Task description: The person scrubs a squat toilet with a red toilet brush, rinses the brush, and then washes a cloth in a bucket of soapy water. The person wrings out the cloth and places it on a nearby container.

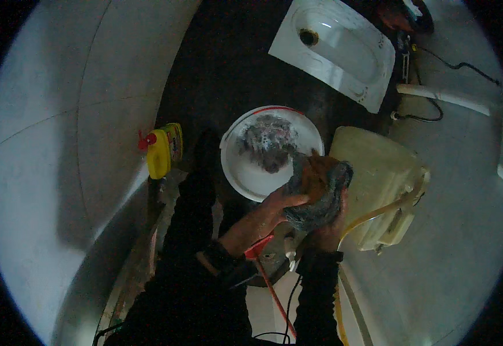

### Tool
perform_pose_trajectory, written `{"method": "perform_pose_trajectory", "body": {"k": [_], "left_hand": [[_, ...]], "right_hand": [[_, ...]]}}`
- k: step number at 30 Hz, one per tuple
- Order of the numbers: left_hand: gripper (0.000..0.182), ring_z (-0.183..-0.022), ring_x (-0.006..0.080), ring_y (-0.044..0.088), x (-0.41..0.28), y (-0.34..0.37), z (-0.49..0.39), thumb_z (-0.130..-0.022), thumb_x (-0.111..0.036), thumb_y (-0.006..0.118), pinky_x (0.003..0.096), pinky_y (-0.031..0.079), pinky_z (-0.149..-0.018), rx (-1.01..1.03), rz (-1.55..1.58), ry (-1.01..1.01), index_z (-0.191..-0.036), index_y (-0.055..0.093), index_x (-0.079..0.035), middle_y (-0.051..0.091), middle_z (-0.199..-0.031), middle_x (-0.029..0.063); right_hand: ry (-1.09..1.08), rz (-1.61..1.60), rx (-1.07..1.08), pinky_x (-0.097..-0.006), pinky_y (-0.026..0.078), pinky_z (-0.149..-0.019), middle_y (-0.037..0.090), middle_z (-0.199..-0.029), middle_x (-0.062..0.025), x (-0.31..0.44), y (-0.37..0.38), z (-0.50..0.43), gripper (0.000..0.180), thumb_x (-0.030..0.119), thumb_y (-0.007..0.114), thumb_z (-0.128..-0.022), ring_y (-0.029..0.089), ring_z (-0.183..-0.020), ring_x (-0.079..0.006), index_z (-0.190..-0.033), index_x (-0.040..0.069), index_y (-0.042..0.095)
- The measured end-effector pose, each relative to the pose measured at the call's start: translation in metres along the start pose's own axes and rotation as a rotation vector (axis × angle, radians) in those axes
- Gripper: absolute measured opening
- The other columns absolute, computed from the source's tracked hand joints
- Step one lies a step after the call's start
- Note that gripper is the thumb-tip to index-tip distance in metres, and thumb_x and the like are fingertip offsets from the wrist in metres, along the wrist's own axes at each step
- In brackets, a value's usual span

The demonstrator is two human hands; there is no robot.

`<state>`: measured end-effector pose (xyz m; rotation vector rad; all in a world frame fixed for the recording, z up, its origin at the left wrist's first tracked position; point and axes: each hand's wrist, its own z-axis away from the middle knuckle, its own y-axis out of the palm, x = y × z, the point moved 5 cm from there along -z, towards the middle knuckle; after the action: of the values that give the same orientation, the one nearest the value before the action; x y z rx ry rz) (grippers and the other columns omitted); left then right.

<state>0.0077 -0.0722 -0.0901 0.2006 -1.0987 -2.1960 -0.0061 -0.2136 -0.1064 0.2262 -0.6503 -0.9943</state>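
My left hand grips the near left side of a bundled grey and brown cloth, thumb laid across it. On the bundle's right side, my right hand holds it from below, most of its fingers hidden. The bundle hangs over the right front rim of a round white plastic bucket. Inside that bucket is a dark greyish patch with foam or wet material; the dim light does not settle which.
A yellow bottle with a red cap stands left. A yellowish plastic tank with a yellow hose is right of the bucket. Beyond lies a white squat toilet pan. A red-handled tool is below my arms.
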Motion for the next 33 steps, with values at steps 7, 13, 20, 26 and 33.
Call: {"method": "perform_pose_trajectory", "body": {"k": [7,13,20,26,33], "left_hand": [[0.081,-0.111,0.0226,0.047,-0.002,0.011,-0.005,-0.062,-0.021,0.077,0.038,0.039,-0.095,-0.03,-0.618,0.2,-0.128,0.034,-0.002,0.049,-0.118,0.0122],[0.078,-0.109,0.0245,0.048,0.011,-0.013,-0.02,-0.064,-0.019,0.072,0.0346,0.038,-0.093,-0.082,-0.669,0.226,-0.129,0.034,-0.002,0.05,-0.116,0.0114],[0.068,-0.111,0.0224,0.047,0.012,-0.029,-0.021,-0.067,-0.015,0.065,0.0336,0.036,-0.094,-0.145,-0.603,0.277,-0.128,0.037,-0.003,0.05,-0.118,0.0109],[0.086,-0.122,0.0243,0.036,0.016,-0.042,-0.038,-0.069,-0.022,0.073,0.0366,0.03,-0.101,-0.083,-0.641,0.322,-0.136,0.024,-0.001,0.04,-0.129,0.0142],[0.095,-0.12,0.025,0.041,0.018,-0.015,-0.027,-0.064,-0.022,0.08,0.0361,0.034,-0.099,-0.03,-0.596,0.471,-0.136,0.022,-0.001,0.043,-0.128,0.0139]], "right_hand": [[-0.046,0.576,0.177,-0.0362,0.044,-0.09,0.055,-0.114,-0.0087,0.028,0.054,0.019,0.047,0.024,0.058,-0.082,0.054,-0.103,-0.0227,-0.123,0.003,0.046],[0.024,0.834,0.124,-0.0336,0.047,-0.083,0.058,-0.108,-0.0072,0.02,0.004,-0.034,0.039,0.023,0.059,-0.083,0.057,-0.096,-0.0198,-0.117,0.004,0.051],[-0.684,1.365,0.405,-0.0329,0.047,-0.075,0.059,-0.103,-0.0099,0.002,-0.023,-0.048,0.042,0.027,0.065,-0.079,0.057,-0.088,-0.0225,-0.112,0.003,0.055],[-0.307,1.425,0.093,-0.0297,0.041,-0.086,0.059,-0.111,-0.009,0.016,0.02,-0.042,0.042,0.009,0.059,-0.073,0.055,-0.099,-0.0191,-0.115,0.001,0.055],[-0.268,1.527,0.054,-0.03,0.042,-0.087,0.058,-0.112,-0.0093,0.035,0.056,-0.009,0.043,0.018,0.06,-0.08,0.056,-0.099,-0.0198,-0.12,0.002,0.052]]}}
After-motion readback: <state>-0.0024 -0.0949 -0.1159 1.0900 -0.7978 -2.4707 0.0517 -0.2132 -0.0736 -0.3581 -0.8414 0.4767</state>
